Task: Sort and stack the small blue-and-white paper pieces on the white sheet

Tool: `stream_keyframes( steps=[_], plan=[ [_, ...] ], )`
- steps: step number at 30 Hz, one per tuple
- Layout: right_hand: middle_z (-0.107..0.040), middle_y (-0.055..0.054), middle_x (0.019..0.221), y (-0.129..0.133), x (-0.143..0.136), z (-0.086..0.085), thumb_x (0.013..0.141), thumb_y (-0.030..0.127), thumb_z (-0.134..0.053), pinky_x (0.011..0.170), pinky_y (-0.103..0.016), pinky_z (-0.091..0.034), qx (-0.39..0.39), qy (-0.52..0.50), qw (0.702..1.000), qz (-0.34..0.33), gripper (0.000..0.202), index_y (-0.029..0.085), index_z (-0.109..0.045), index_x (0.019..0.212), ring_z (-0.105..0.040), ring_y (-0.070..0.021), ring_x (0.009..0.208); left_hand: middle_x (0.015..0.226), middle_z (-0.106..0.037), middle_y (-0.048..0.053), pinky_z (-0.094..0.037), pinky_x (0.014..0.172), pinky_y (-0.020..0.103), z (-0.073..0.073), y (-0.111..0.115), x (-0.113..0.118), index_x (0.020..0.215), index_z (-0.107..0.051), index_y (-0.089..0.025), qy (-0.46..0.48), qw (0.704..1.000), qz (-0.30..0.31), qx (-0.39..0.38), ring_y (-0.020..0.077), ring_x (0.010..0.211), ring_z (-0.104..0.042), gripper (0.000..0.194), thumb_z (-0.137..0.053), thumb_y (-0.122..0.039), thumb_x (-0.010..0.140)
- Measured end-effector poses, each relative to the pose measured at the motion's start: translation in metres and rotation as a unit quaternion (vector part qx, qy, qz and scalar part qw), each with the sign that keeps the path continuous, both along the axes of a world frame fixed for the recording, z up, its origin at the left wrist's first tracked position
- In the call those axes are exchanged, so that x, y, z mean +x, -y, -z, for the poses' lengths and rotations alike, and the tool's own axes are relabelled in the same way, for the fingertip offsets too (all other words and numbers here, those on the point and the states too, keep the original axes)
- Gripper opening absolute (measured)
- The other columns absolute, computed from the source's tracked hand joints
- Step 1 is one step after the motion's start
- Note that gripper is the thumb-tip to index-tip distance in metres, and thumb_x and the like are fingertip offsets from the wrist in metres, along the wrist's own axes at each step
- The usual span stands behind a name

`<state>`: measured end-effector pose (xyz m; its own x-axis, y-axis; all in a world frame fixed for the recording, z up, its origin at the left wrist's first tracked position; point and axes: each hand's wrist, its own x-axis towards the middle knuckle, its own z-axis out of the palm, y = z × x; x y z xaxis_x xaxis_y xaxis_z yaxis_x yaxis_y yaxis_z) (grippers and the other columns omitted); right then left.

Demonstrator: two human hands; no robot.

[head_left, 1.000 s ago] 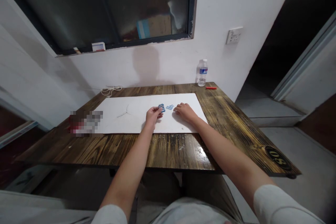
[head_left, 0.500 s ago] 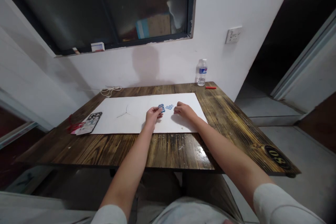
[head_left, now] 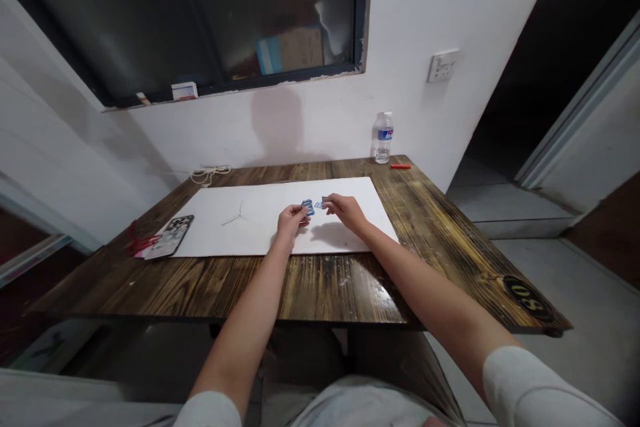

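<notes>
My left hand [head_left: 291, 219] is closed on a small blue-and-white stack [head_left: 307, 207], perhaps of little cards, above the white board [head_left: 270, 193]. To its right, my right hand [head_left: 347, 209] pinches a small dark-faced card [head_left: 324, 200] between thumb and fingertips. Several small blue-edged white cards [head_left: 318, 205] lie on the board between the two hands, partly hidden by the right fingers. The print on the cards is too small to read.
A patterned phone [head_left: 173, 235] rests on the board's left end beside something red [head_left: 145, 241]. Thin dark strands [head_left: 239, 215] lie on the board. Behind are a coiled white cable [head_left: 210, 173], a water bottle [head_left: 383, 138] and a red pen-like stick [head_left: 401, 167].
My right hand has moved left and slightly up, closer to my left hand, and a small dark-faced card now shows at its fingertips. The left hand stays nearly still with its stack.
</notes>
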<state>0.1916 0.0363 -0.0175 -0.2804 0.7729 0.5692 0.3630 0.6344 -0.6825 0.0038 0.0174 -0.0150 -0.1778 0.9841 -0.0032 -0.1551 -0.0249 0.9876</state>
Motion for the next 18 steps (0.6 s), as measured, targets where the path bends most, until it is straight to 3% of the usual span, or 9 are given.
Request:
stream_keyframes(
  steps=[7,12,18],
  plan=[
    [-0.067,0.005,0.067,0.003,-0.02,0.003,0.082,0.039,-0.062,0.054,-0.025,-0.05,-0.081,-0.109,0.986,-0.098,0.022,0.024,-0.048,0.09,-0.062,-0.0125,0.05,0.071,-0.066,0.001,-0.05,0.054,0.024,0.002,-0.002,-0.001,0.079,-0.059,-0.016,-0.008,1.0,0.014,0.001,0.0117,0.055,-0.062,0.042,-0.086,-0.036,0.053],
    [-0.063,0.009,0.059,0.002,-0.023,0.006,0.079,0.034,-0.062,0.047,-0.022,-0.045,-0.111,-0.116,0.984,-0.077,0.027,0.025,-0.04,0.091,-0.056,-0.0109,0.044,0.069,-0.066,0.001,-0.05,0.056,0.024,0.001,0.001,-0.001,0.077,-0.059,-0.016,-0.017,0.998,0.05,0.013,0.011,0.054,-0.061,0.049,-0.088,-0.043,0.048],
    [-0.06,0.009,0.06,-0.004,-0.022,0.01,0.072,0.033,-0.068,0.045,-0.022,-0.043,-0.172,-0.172,0.965,-0.097,0.03,0.024,-0.046,0.09,-0.056,-0.0105,0.044,0.063,-0.063,-0.001,-0.051,0.059,0.027,-0.004,0.007,0.002,0.075,-0.059,-0.016,-0.025,0.995,0.088,0.027,0.0112,0.055,-0.059,0.053,-0.087,-0.049,0.044]
  ],
)
